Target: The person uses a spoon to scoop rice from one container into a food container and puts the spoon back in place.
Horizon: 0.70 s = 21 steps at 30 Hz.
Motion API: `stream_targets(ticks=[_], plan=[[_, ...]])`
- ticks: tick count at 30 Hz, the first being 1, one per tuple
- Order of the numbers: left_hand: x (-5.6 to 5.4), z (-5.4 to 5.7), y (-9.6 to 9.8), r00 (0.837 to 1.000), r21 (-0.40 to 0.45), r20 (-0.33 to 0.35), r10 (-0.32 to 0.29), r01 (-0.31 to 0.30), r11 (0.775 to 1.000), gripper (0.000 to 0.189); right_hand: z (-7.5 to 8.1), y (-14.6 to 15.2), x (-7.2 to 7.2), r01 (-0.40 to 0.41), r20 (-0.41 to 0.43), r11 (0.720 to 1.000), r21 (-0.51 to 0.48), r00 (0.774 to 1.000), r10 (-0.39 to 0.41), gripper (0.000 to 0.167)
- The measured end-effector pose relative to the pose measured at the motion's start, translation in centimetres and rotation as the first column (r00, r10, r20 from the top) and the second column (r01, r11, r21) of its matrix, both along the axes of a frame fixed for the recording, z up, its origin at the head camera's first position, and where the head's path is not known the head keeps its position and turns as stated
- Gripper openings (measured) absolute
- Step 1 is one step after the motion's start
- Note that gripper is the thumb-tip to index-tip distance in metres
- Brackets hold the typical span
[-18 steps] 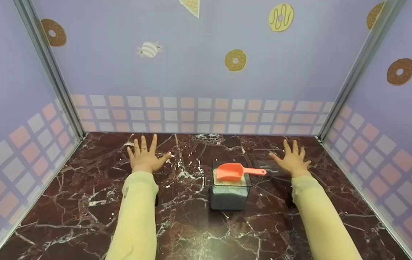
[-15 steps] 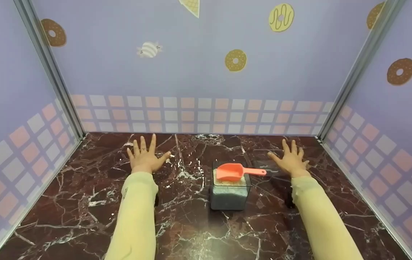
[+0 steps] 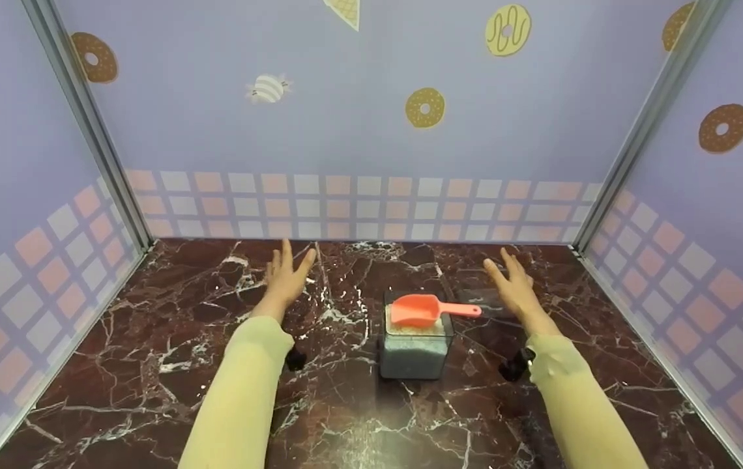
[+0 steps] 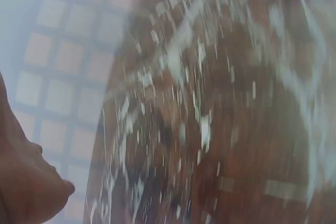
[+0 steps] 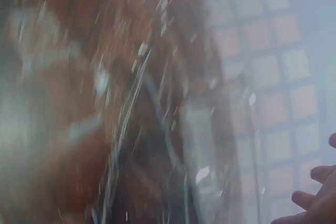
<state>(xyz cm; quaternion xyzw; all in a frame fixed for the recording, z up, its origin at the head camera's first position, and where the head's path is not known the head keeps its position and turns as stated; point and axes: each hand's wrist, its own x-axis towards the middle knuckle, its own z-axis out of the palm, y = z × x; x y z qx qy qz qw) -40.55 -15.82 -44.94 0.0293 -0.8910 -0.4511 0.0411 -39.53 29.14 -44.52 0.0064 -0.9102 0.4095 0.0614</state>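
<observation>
In the head view my left hand (image 3: 287, 280) is held over the left part of the table, turned on its side with thumb uppermost and fingers extended. My right hand (image 3: 516, 286) mirrors it on the right, fingers straight, holding nothing. Between them stands a clear square container (image 3: 414, 358) with pale granular material in it. An orange scoop (image 3: 416, 311) lies across its top, handle pointing right toward my right hand. Part of the left hand (image 4: 31, 182) shows at the left wrist view's edge; fingertips (image 5: 320, 174) of the right hand show in the right wrist view.
Dark red marbled table (image 3: 345, 417), with a see-through flat-edged object (image 3: 481, 299) right of the container. Purple patterned panels (image 3: 358, 130) enclose the back and both sides, joined by metal corner posts (image 3: 94, 130). A black wrist camera (image 3: 516, 365) hangs under the right sleeve.
Both hands have turned from palm-down with spread fingers to thumb-up on their sides. The left hand has shifted inward, the right slightly. The wrist cameras show more. Scoop and container stay put.
</observation>
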Motion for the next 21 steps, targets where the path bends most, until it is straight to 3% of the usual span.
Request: stream_targets(ticks=[2, 5, 8, 11, 13, 15, 16, 18, 21], plan=[[0.0, -0.1, 0.9, 0.998, 0.116, -0.049, -0.030, 0.036, 0.993, 0.081, 0.2, -0.6, 0.6, -0.027, -0.023, 0.996, -0.083, 0.999, 0.025, 0.072], [0.7, 0.1, 2.3, 0.990, 0.297, -0.093, -0.107, 0.130, 0.946, 0.075, 0.6, -1.6, 1.6, -0.072, -0.058, 0.975, -0.212, 0.996, 0.061, 0.066], [1.8, -0.3, 3.8, 0.981, 0.485, -0.089, -0.174, 0.195, 0.853, 0.071, 0.9, -2.6, 2.6, -0.110, -0.059, 0.941, -0.321, 0.994, 0.096, 0.064], [2.9, -0.9, 5.3, 0.965, 0.620, -0.089, -0.245, 0.246, 0.745, 0.067, 1.2, -3.3, 3.8, -0.122, 0.009, 0.916, -0.383, 0.991, 0.136, 0.070], [3.4, -1.8, 6.3, 0.951, 0.672, -0.112, -0.288, 0.286, 0.683, 0.065, 1.4, -3.7, 4.5, -0.127, 0.061, 0.905, -0.407, 0.984, 0.165, 0.074], [4.2, -2.2, 7.1, 0.931, 0.691, -0.139, -0.338, 0.336, 0.640, 0.064, 1.6, -3.9, 5.1, -0.138, 0.099, 0.898, -0.417, 0.976, 0.196, 0.076], [4.5, -2.4, 7.5, 0.921, 0.686, -0.152, -0.358, 0.359, 0.633, 0.062, 1.7, -4.0, 5.4, -0.147, 0.110, 0.897, -0.416, 0.971, 0.210, 0.075], [5.3, -2.7, 8.2, 0.905, 0.654, -0.175, -0.387, 0.401, 0.641, 0.061, 1.8, -4.1, 5.9, -0.161, 0.128, 0.896, -0.413, 0.964, 0.232, 0.074], [6.2, -3.0, 9.0, 0.883, 0.561, -0.208, -0.422, 0.461, 0.688, 0.066, 1.8, -4.2, 6.5, -0.161, 0.170, 0.899, -0.408, 0.954, 0.248, 0.069]])
